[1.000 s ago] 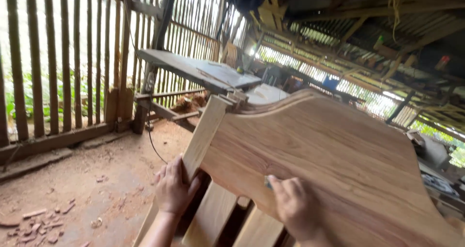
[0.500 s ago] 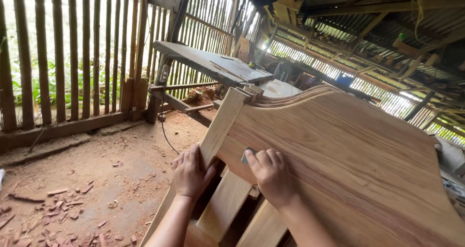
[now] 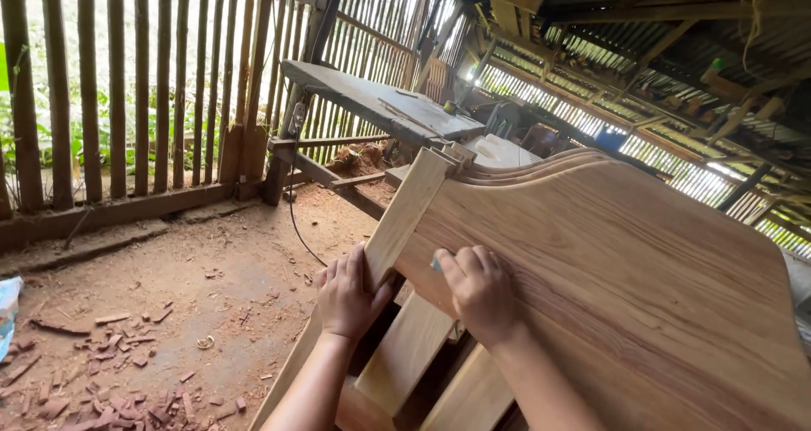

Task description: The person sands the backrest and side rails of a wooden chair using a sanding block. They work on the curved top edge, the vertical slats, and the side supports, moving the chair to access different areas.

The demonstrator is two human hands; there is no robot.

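Presently left hand (image 3: pixel 348 294) wraps the pale upright post (image 3: pixel 404 221) at the panel's edge, fingers clamped round it. Right hand (image 3: pixel 478 289) presses flat on the curved wooden panel (image 3: pixel 625 279), a small blue item beneath its fingers, unidentifiable. Panel leans tilted over slats; judged heavy, rigid, smooth-faced; edges give best purchase
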